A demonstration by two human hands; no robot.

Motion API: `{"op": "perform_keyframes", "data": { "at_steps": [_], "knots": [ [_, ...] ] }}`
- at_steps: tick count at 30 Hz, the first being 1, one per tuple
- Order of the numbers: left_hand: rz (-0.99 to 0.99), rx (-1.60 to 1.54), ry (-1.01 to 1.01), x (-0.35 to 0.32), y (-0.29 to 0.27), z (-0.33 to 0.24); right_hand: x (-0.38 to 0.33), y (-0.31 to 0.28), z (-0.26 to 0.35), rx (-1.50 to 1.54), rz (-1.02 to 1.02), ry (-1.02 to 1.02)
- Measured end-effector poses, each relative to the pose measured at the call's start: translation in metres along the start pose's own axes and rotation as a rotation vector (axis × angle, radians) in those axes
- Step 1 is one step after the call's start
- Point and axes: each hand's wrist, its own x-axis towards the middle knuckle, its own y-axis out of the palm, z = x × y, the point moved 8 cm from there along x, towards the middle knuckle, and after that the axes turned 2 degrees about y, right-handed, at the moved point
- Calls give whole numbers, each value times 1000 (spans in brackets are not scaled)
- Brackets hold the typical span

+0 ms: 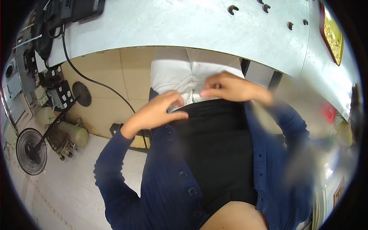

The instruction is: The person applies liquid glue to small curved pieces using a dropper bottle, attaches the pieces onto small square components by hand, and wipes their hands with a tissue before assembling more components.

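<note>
Both my hands hover low over my lap, at the line where a black top (214, 130) meets white trousers (172, 73). My left hand (155, 109) has its fingers bent, with the thumb held apart from them and nothing visible between. To the right of it, my right hand (230, 88) curls its fingers loosely, its thumb pointing left toward the other hand. A gap separates the two hands. Creased white cloth lies just beyond and between them. I see no object in either hand.
A pale table (172, 27) spans the far side, bearing several small dark horseshoe-shaped pieces (232, 9). A red-rimmed tray of yellowish grains (332, 36) sits at right. A black cable (96, 82) hangs from a dark device (76, 13). A fan (32, 151) stands left.
</note>
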Motion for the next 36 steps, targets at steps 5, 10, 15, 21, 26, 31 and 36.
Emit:
{"op": "perform_keyframes", "data": {
  "at_steps": [5, 10, 15, 21, 26, 31, 36],
  "knots": [
    [-237, 55, -38, -5, -13, 5, -21, -1, 4, 2, -171, -147],
    [-729, 438, 68, 28, -62, 29, 10, -40, -17, -387, -720, 15],
    [-598, 437, 24, 5, -46, 44, -19, -18, -54, -81, -222, 158],
    [-513, 340, -202, -21, -28, 60, -110, 23, -144, 528, -48, 240],
    [-542, 461, -192, -4, -24, 46, -130, 69, -200, 843, -602, 261],
    [-651, 516, -60, 26, -27, 27, -88, 0, -229, 581, -1296, 260],
    [-528, 554, -122, -4, -27, 55, -66, 17, -239, 635, -980, -24]
  ]
}}
